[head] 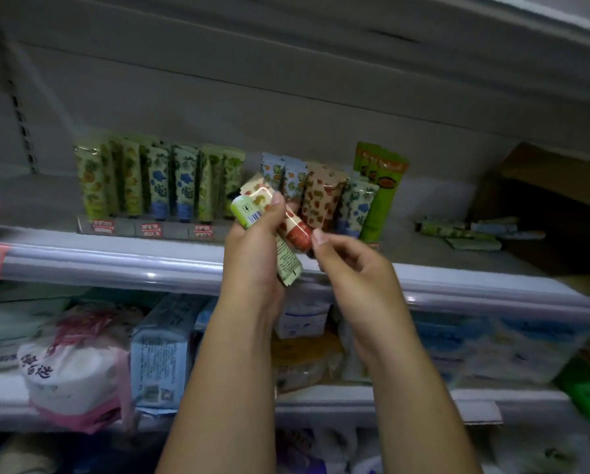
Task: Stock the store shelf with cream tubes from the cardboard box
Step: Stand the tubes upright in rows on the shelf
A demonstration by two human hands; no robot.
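Observation:
My left hand [252, 248] grips several cream tubes in front of the shelf [115, 258]: one with a green cap [245, 210], one with a red cap [297, 232]. My right hand [348, 268] is just right of them, thumb and forefinger close to the red cap, holding nothing that I can see. Upright rows of patterned cream tubes [156, 183] stand on the shelf behind, with more [324, 196] and a tall green tube [379, 193] to the right. The cardboard box [543, 213] sits on the shelf at far right.
Loose tubes [468, 230] lie flat on the shelf beside the box. Price tags [150, 230] line the tray front. The lower shelf holds tissue packs [78, 364] and blue packages [163, 350]. An upper shelf overhangs.

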